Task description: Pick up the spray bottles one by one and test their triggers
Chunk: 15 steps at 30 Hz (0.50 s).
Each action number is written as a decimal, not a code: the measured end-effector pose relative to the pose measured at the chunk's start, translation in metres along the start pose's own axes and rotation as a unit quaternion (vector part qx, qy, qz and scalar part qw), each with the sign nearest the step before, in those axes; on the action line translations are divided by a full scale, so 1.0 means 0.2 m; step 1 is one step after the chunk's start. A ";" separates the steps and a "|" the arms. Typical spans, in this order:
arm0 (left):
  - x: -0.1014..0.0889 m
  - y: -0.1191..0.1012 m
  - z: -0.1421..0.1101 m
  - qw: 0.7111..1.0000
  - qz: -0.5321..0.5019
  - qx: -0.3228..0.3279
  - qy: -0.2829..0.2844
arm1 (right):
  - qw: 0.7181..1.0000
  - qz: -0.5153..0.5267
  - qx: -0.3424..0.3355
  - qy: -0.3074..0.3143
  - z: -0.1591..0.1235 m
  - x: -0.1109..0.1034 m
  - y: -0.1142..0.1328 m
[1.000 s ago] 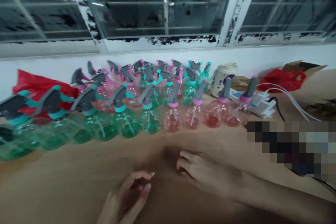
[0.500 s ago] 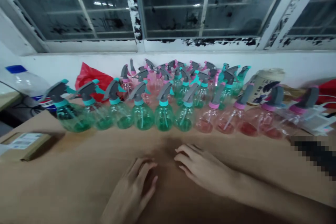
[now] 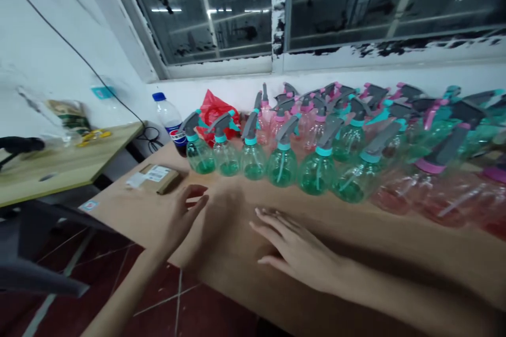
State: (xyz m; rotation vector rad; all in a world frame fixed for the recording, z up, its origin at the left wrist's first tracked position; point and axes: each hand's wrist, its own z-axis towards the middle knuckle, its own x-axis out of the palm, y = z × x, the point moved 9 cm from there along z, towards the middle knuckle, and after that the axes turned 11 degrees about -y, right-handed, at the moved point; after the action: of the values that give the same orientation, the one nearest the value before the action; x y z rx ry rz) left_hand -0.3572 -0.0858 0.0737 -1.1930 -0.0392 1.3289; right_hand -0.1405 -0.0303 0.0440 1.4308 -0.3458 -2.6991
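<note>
Holding nothing, the left hand (image 3: 182,218) hangs over the left part of the worktop (image 3: 233,242), its thumb and fingers bent with a gap between them. The right hand (image 3: 298,253) is over the worktop too, flat, with its fingers spread and nothing in it. I cannot tell if it touches the top. This looks like a small gap in the work, with no grab going on. Picking up any bottle would need a hand to go toward the back edge and bend around it.

From the left, a cardboard box (image 3: 158,179) lies near the left edge, close to the left hand but apart from it. A big bottle with a blue cap (image 3: 174,129) stands near the back left corner. Then comes a row of green spray bottles (image 3: 282,168), all standing up, the first ones in front of a red bag (image 3: 215,110). They are on the back edge side of both hands, and no hand touches them. Pink spray bottles (image 3: 429,189) carry on the row, farther right than the right hand
</note>
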 end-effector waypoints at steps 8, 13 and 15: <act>-0.08 0.30 0.20 0.996 0.007 -0.030 -0.086 | 1.000 0.018 0.016 -0.012 0.05 0.15 -0.01; -0.07 0.31 0.37 0.991 0.029 -0.012 -0.127 | 0.999 0.012 0.029 -0.011 0.07 0.18 -0.02; -0.07 0.28 0.43 0.990 0.033 0.000 -0.134 | 1.000 0.015 0.026 -0.010 0.07 0.19 -0.03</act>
State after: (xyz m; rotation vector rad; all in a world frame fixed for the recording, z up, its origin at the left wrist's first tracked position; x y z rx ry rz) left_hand -0.4552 -0.0528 0.0835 -1.0172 -0.1949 1.5395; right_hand -0.1732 -0.0286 0.0207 1.4007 -0.4371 -2.7025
